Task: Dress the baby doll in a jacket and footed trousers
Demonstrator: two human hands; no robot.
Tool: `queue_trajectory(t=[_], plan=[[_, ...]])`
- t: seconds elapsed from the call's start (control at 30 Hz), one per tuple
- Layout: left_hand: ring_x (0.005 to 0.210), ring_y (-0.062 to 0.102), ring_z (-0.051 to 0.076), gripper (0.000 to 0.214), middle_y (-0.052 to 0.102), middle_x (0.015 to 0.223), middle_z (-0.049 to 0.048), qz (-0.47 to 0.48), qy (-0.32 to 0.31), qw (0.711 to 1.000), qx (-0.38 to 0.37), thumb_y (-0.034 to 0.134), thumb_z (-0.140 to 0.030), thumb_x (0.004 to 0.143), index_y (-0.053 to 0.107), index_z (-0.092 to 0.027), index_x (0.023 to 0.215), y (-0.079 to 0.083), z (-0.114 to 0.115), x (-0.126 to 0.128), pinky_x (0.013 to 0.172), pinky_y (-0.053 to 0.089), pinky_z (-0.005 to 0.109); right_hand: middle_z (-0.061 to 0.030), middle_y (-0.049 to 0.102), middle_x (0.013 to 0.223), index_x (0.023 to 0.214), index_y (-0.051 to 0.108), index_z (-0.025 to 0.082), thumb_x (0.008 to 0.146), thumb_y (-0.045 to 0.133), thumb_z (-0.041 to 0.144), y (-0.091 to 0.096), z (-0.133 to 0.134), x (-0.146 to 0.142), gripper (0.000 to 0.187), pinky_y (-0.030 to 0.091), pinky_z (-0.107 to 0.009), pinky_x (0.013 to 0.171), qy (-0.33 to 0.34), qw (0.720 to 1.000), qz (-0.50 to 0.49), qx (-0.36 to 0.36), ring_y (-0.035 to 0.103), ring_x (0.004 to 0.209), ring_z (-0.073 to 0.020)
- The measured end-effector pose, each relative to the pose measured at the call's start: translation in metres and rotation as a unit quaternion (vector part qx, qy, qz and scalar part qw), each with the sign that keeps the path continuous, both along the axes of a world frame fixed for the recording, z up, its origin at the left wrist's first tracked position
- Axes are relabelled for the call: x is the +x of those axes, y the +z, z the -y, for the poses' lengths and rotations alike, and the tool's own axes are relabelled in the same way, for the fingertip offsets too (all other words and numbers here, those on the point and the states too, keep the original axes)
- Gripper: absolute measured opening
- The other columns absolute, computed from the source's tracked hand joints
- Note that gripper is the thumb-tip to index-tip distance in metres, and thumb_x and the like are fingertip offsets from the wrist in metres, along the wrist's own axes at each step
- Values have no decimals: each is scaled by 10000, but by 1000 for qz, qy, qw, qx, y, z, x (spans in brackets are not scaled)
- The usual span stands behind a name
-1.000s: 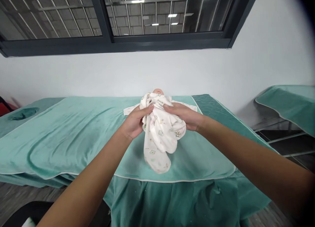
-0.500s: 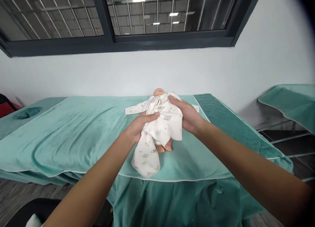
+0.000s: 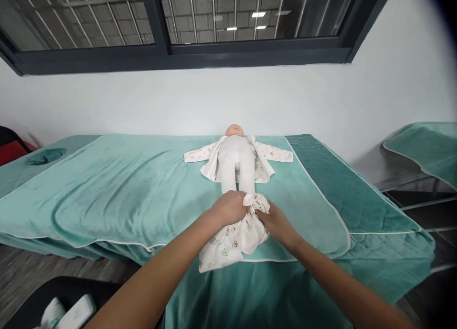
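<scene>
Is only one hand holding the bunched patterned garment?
No, the left hand and the right hand both grip the bunched patterned garment, near the doll's legs.

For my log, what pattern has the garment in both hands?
The garment is white with small prints, some green; best seen in the head view.

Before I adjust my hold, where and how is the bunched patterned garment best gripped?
Likely the gathered upper end of the patterned garment, nearest the doll's legs, left hand from the left, right hand from the right: cloth is bunched there, while the lower part spreads loose.
</scene>
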State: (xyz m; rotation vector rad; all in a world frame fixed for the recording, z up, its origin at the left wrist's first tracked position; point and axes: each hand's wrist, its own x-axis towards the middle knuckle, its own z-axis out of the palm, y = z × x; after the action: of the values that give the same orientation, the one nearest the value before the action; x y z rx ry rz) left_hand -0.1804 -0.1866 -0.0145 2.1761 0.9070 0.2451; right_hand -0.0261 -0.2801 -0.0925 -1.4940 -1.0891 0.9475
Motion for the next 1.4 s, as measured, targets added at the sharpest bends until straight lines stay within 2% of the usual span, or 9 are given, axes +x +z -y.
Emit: queue_trajectory(t=[0.2,0.33,0.43,0.63,0.83,1.0,1.17,1.27,1.4], plan=[[1012,656,302,285,731,1073,80,45,-26,992,-115,627,-395,827,716,-204,1019,14,0,-6,825,480,363,-61,660,1299,1243,649,261,872,591,433,-6,0,-4,413,417,-483,1073,-8,995,-81,52,573,1230,-308],[1059,642,247,380,703,1117,61,150,-51,927,-339,750,-407,761,680,-209,1077,20,-10,-15,836,494,311,-73,652,1297,1225,642,260,885,572,424,-5,-6,0,384,438,-467,1043,-51,989,-107,92,589,1187,-297],[986,651,206,423,692,1073,76,214,-54,884,-412,819,-334,698,679,-180,1066,19,-22,-12,825,491,288,-70,664,1264,1177,648,259,870,585,407,-1,-22,4,347,451,-447,1025,-75,983,-116,117,603,1158,-289],[911,625,165,369,654,1023,22,334,56,888,-312,783,-305,715,632,-200,1035,13,-53,10,803,463,277,-77,640,1271,1182,604,228,853,555,339,6,-67,16,351,417,-420,1049,-139,974,-61,167,574,1179,-256],[933,574,171,235,626,967,13,302,77,948,-62,630,-236,800,599,-194,1030,10,-92,34,849,419,284,-63,670,1048,1019,592,244,844,516,334,13,-108,35,210,454,-396,894,-183,968,50,162,586,998,-254],[903,554,167,179,627,937,5,272,120,951,86,556,-152,797,602,-199,964,3,-118,52,845,394,282,-41,660,980,953,583,229,805,554,299,10,-137,44,166,450,-351,862,-195,964,48,173,561,932,-216],[819,523,145,182,576,869,-10,272,75,958,-51,693,-257,755,594,-183,889,-2,-121,34,733,385,255,-30,616,994,1055,571,220,766,552,185,9,-126,49,292,466,-351,843,-168,961,112,190,568,915,-205],[746,506,121,292,544,835,-19,327,46,926,-184,773,-304,703,588,-181,892,-11,-119,14,656,370,236,-62,609,1169,1190,561,232,836,573,215,26,-114,46,354,441,-385,946,-31,955,181,234,564,1083,-234],[688,501,101,297,538,829,-19,404,34,873,-270,800,-304,678,583,-182,840,-21,-115,5,600,365,225,-44,646,1127,1165,589,260,865,659,395,64,-117,33,336,463,-352,860,110,951,234,171,584,1038,-227]])
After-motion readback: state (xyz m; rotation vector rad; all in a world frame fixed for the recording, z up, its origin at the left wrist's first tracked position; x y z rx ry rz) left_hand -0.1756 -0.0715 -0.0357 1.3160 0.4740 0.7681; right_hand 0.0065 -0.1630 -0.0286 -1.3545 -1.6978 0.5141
